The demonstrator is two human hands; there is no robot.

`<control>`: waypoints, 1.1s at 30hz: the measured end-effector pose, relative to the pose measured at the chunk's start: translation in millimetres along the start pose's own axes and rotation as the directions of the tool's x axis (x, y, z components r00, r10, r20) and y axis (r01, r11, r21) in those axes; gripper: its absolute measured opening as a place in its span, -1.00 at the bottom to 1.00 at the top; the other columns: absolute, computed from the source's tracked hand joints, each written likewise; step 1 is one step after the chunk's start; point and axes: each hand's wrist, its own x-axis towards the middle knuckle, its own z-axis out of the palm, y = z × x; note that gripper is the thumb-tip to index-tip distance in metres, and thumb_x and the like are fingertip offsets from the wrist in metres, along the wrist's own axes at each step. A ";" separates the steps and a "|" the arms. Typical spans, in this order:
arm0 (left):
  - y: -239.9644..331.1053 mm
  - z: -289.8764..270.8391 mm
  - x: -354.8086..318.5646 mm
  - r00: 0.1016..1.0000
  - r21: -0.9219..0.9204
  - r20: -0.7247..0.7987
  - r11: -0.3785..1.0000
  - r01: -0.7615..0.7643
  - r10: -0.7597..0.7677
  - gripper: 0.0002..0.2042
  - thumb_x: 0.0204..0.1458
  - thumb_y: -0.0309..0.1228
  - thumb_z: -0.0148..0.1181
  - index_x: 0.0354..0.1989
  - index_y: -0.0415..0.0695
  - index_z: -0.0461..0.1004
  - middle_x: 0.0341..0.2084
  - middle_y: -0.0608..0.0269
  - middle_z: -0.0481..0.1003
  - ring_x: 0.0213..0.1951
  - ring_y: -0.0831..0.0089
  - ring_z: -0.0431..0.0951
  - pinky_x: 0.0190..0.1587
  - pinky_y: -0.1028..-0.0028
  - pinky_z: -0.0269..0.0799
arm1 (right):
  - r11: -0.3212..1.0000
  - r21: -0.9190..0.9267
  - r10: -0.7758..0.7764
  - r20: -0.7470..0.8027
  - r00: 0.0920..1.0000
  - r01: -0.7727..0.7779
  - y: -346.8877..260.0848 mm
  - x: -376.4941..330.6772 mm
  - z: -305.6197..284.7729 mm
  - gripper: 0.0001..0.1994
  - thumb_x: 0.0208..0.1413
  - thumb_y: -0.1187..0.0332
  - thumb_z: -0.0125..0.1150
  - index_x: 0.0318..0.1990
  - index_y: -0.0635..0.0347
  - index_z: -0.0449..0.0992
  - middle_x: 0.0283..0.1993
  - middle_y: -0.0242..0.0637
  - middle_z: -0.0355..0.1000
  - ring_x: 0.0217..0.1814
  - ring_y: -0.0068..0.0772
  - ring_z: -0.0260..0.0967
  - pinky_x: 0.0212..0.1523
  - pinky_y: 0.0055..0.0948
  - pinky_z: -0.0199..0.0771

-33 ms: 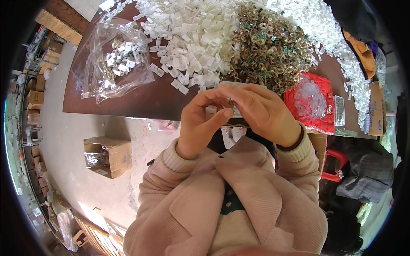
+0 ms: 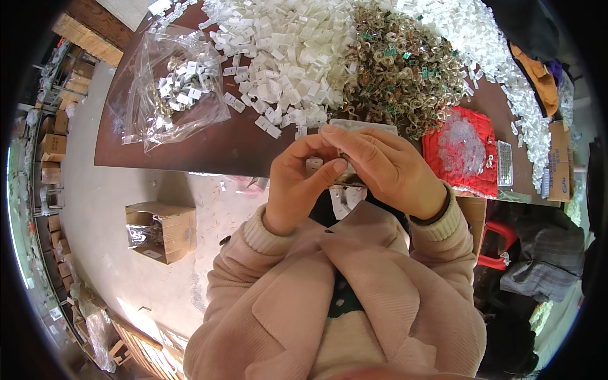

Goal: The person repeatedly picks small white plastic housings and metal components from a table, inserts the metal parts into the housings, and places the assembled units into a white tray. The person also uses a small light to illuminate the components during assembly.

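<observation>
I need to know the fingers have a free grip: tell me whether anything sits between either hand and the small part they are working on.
Nothing visible does. The left hand and right hand both close directly on the small white and metal part, fingertips touching it, above the brown table edge. The piles of white plastic clips and brass rings lie farther back, apart from the hands.

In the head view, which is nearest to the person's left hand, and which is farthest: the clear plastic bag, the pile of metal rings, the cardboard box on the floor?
From the left hand:
1. Pile of metal rings, up and right on the table.
2. Clear plastic bag, up and left on the table.
3. Cardboard box, left, down on the floor.
The last two are nearly too close to call.
</observation>
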 end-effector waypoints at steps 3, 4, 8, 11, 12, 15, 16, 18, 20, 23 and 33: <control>-3.4 -1.6 -8.4 0.991 -0.017 -0.079 0.994 0.111 -0.112 -0.77 0.17 -0.57 0.25 -0.01 -0.31 0.53 -0.34 0.35 0.53 -0.42 0.73 0.40 -0.40 0.71 0.29 | 0.995 0.077 0.068 -0.090 0.994 -0.062 -3.3 -2.7 14.8 -0.58 0.05 0.69 0.23 0.11 0.33 0.45 0.11 0.00 0.49 -0.01 -0.07 0.56 -0.05 -0.33 0.62; -5.7 -2.8 -10.4 0.992 -0.077 -0.080 0.993 0.093 -0.099 -0.78 0.18 -0.57 0.23 -0.01 -0.30 0.53 -0.35 0.34 0.53 -0.45 0.73 0.38 -0.42 0.71 0.27 | 0.990 0.091 0.121 -0.137 0.983 -0.109 -5.2 -5.6 20.3 -0.60 0.06 0.64 0.24 0.10 0.31 0.46 0.08 -0.01 0.49 -0.01 -0.05 0.55 -0.05 -0.31 0.60; -16.6 -4.1 -16.9 0.991 -0.288 -0.095 0.956 0.060 -0.091 -0.84 0.21 -0.56 0.18 -0.06 -0.29 0.52 -0.41 0.33 0.53 -0.53 0.74 0.31 -0.49 0.69 0.18 | 0.949 0.196 0.285 -0.197 0.938 -0.247 -13.4 -18.8 36.9 -0.69 0.07 0.55 0.28 0.01 0.26 0.50 0.00 -0.05 0.50 -0.04 0.00 0.53 -0.07 -0.26 0.57; -21.4 -4.7 -21.2 0.974 -0.342 -0.163 0.935 0.093 -0.157 -0.87 0.22 -0.57 0.16 -0.10 -0.28 0.51 -0.44 0.33 0.52 -0.55 0.73 0.29 -0.51 0.68 0.17 | 0.941 0.206 0.313 -0.230 0.921 -0.268 -22.3 -28.7 42.6 -0.70 0.04 0.60 0.32 -0.03 0.26 0.55 -0.03 -0.09 0.53 -0.09 -0.14 0.56 -0.13 -0.37 0.59; -22.7 -5.5 -22.9 0.968 -0.355 -0.186 0.930 0.096 -0.171 -0.88 0.22 -0.57 0.15 -0.11 -0.27 0.51 -0.45 0.33 0.52 -0.55 0.73 0.29 -0.51 0.68 0.17 | 0.937 0.191 0.334 -0.236 0.913 -0.294 -24.9 -31.8 44.4 -0.70 0.03 0.62 0.34 -0.04 0.26 0.57 -0.04 -0.10 0.54 -0.11 -0.21 0.57 -0.16 -0.42 0.60; -28.0 -9.1 -25.8 0.979 -0.339 -0.131 0.935 0.104 -0.157 -0.91 0.21 -0.57 0.17 -0.14 -0.26 0.51 -0.44 0.31 0.53 -0.55 0.73 0.31 -0.50 0.68 0.18 | 0.953 0.128 0.302 -0.279 0.912 -0.276 -26.5 -37.7 54.6 -0.71 0.02 0.64 0.34 -0.06 0.25 0.60 -0.08 -0.12 0.54 -0.14 -0.21 0.56 -0.18 -0.41 0.59; -30.2 -9.4 -27.0 0.976 -0.342 -0.132 0.932 0.117 -0.171 -0.91 0.21 -0.58 0.15 -0.15 -0.26 0.52 -0.45 0.32 0.52 -0.55 0.72 0.29 -0.50 0.67 0.17 | 0.956 0.106 0.292 -0.283 0.913 -0.273 -25.5 -39.7 57.5 -0.71 0.02 0.64 0.33 -0.06 0.25 0.60 -0.09 -0.12 0.54 -0.15 -0.21 0.56 -0.18 -0.41 0.58; -33.4 -9.2 -28.7 0.965 -0.332 -0.152 0.931 0.154 -0.213 -0.90 0.22 -0.60 0.10 -0.16 -0.27 0.53 -0.48 0.34 0.51 -0.56 0.69 0.26 -0.50 0.65 0.15 | 0.964 0.072 0.266 -0.294 0.918 -0.256 -22.7 -43.8 61.8 -0.71 0.03 0.66 0.32 -0.07 0.24 0.61 -0.11 -0.13 0.54 -0.17 -0.22 0.55 -0.19 -0.41 0.58; -30.4 -13.1 -27.6 0.963 -0.202 -0.162 0.962 0.183 -0.218 -0.91 0.19 -0.58 0.17 -0.18 -0.26 0.54 -0.46 0.35 0.53 -0.55 0.68 0.31 -0.47 0.64 0.22 | 0.953 0.095 0.302 -0.269 0.915 -0.287 -20.4 -47.8 62.4 -0.69 0.04 0.66 0.29 -0.03 0.24 0.59 -0.12 -0.13 0.51 -0.17 -0.16 0.54 -0.19 -0.37 0.56; -19.2 -27.6 -11.0 0.968 0.443 -0.216 0.896 -0.018 0.127 -0.88 0.12 -0.51 0.28 -0.20 -0.25 0.56 -0.46 0.35 0.53 -0.50 0.65 0.38 -0.41 0.59 0.33 | 0.933 0.156 0.357 -0.286 0.889 -0.324 -18.6 -49.8 60.6 -0.71 0.06 0.67 0.26 -0.05 0.25 0.58 -0.16 -0.14 0.50 -0.19 -0.15 0.53 -0.21 -0.36 0.55; -11.7 -77.9 55.3 0.838 0.975 0.016 0.179 -0.135 0.546 -0.84 -0.03 -0.55 0.37 -0.27 -0.24 0.58 -0.49 0.18 0.51 -0.46 0.39 0.51 -0.36 0.50 0.42 | 0.895 0.268 0.431 -0.304 0.850 -0.357 -14.7 -49.0 56.6 -0.82 0.08 0.69 0.23 -0.19 0.25 0.56 -0.24 -0.19 0.51 -0.40 -0.49 0.41 -0.36 -0.61 0.41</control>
